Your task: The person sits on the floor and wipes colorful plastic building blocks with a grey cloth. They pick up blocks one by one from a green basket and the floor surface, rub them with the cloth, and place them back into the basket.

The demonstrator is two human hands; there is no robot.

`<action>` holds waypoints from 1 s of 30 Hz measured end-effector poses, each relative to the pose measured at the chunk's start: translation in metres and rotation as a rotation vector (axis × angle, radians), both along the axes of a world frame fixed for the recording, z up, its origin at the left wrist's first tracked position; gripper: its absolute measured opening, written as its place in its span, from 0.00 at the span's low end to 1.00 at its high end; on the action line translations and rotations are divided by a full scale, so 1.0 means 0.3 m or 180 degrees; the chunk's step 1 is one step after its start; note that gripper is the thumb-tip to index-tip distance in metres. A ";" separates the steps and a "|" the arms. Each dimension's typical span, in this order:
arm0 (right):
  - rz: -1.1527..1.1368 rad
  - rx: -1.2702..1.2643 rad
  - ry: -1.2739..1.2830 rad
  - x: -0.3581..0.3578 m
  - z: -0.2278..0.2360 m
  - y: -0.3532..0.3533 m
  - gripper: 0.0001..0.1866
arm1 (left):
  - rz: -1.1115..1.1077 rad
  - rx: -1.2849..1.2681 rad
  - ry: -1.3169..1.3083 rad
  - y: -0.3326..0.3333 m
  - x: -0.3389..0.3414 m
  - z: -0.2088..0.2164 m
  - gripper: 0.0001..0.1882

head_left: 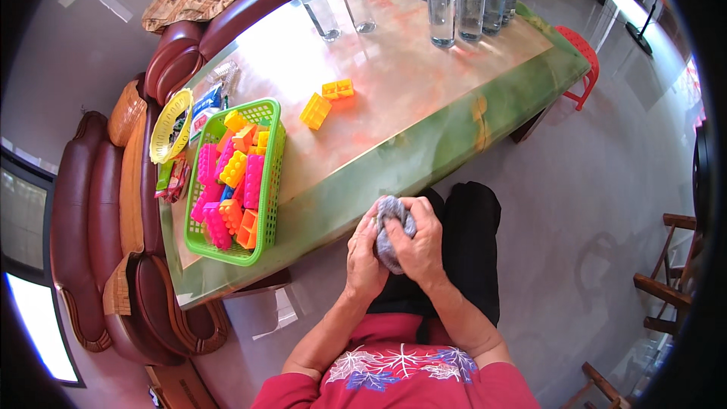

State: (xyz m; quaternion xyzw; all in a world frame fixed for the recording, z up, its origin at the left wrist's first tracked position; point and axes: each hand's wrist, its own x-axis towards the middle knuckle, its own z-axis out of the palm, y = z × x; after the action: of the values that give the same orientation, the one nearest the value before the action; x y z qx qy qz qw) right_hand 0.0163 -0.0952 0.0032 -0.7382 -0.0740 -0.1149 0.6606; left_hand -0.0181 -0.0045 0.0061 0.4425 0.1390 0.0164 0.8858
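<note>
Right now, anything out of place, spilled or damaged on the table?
Slightly: two yellow blocks lie loose on the table, outside the green basket holding the others. Two bottles also stand apart from the main cluster. No spill or damage visible.

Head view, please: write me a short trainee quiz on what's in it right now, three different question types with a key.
1. True or false: the left hand and the right hand both hold the grey fabric bundle.
2. Multiple choice: what colour are the two loose bricks on the table, outside the green basket?
A) pink
B) yellow
C) blue
3. Fill the gap: left of the crowded group of bottles, ____ bottles stand apart.

Key:
1. True
2. B
3. two
</note>
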 end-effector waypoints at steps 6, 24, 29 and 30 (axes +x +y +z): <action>0.1029 0.1751 0.1615 0.043 -0.056 -0.049 0.09 | 0.0012 -0.0204 -0.0276 0.000 -0.011 -0.047 0.20; 0.0475 0.1185 0.1008 -0.046 -0.009 -0.042 0.11 | -0.0063 0.0126 -0.0135 0.028 -0.017 -0.036 0.20; 0.1216 0.1413 0.0705 -0.013 -0.036 -0.079 0.11 | -0.0108 0.0374 0.0010 0.040 -0.018 -0.030 0.18; 0.1383 0.1509 0.0869 -0.008 -0.028 -0.089 0.11 | -0.0192 0.0580 -0.0037 0.049 -0.022 -0.034 0.18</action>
State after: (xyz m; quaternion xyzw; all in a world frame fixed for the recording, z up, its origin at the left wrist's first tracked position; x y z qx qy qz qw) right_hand 0.0140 -0.1221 -0.0052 -0.5398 -0.1116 0.1142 0.8265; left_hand -0.0247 0.0100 -0.0042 0.5252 0.1184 0.0049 0.8427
